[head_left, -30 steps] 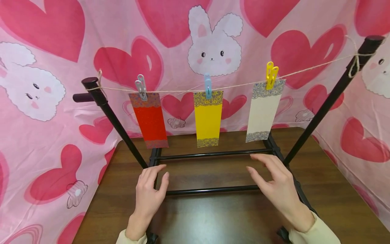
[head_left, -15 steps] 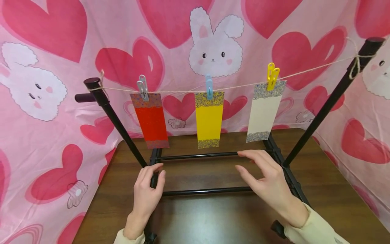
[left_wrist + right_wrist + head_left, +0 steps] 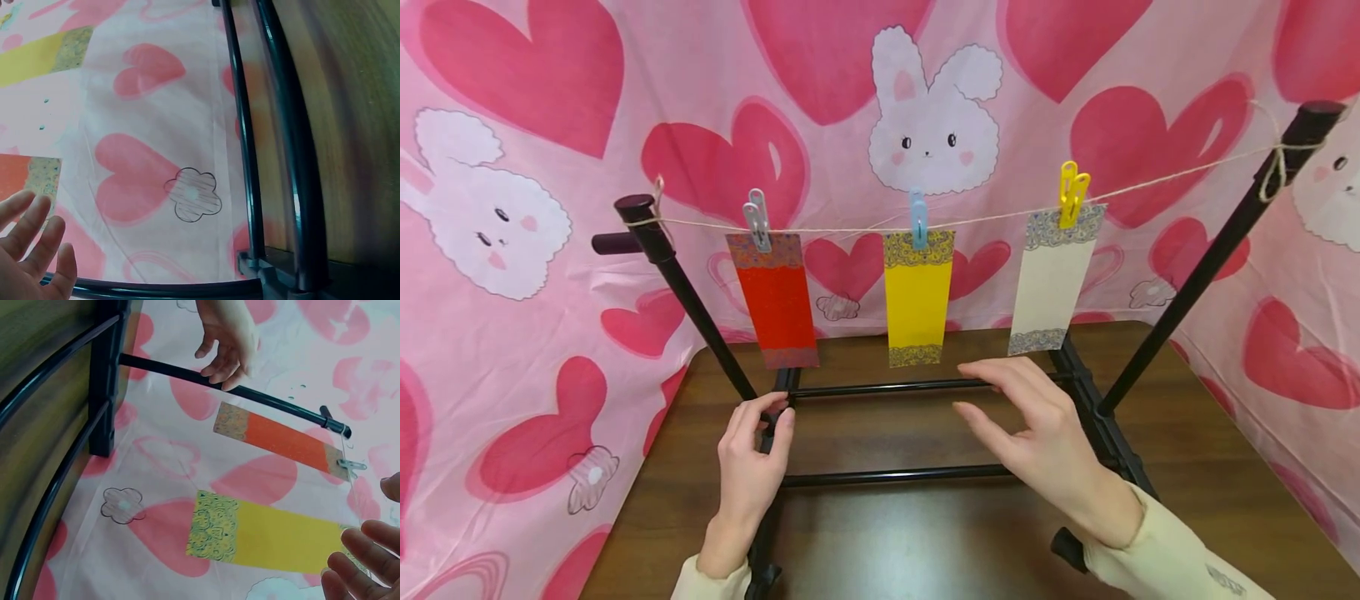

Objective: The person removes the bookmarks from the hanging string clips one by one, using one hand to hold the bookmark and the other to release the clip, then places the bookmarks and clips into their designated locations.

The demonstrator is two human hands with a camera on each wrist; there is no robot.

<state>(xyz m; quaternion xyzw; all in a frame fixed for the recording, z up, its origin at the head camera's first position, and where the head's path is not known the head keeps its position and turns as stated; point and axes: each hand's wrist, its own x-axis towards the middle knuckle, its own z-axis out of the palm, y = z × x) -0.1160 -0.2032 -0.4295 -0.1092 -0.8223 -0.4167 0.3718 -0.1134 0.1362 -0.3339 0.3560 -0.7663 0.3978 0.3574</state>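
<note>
Three paper strips hang from a string: a red strip point(image 3: 777, 304) under a grey clothespin point(image 3: 758, 222), a yellow strip point(image 3: 917, 304) under a light blue clothespin point(image 3: 919, 222), and a white strip point(image 3: 1051, 287) under a yellow clothespin point(image 3: 1073, 197). Below the red strip, my left hand point(image 3: 748, 467) hovers beside the rack's left side with fingers loosely bent, holding nothing. My right hand point(image 3: 1037, 437) stands below and between the yellow and white strips, thumb and fingers spread apart, also holding nothing. In the right wrist view its fingers point(image 3: 365, 562) show near the yellow strip's top end.
The string point(image 3: 842, 228) runs between two black posts, the left post point(image 3: 688, 304) and the right post point(image 3: 1210, 250). Low crossbars point(image 3: 895, 477) join the rack's base on a brown wooden table point(image 3: 910, 542). Pink cloth with hearts and rabbits point(image 3: 932, 133) surrounds it.
My right hand has moved left, toward the middle of the rack. My left hand has shifted slightly left and up. The strips and clothespins stay on the string; the view tilts slightly up.
</note>
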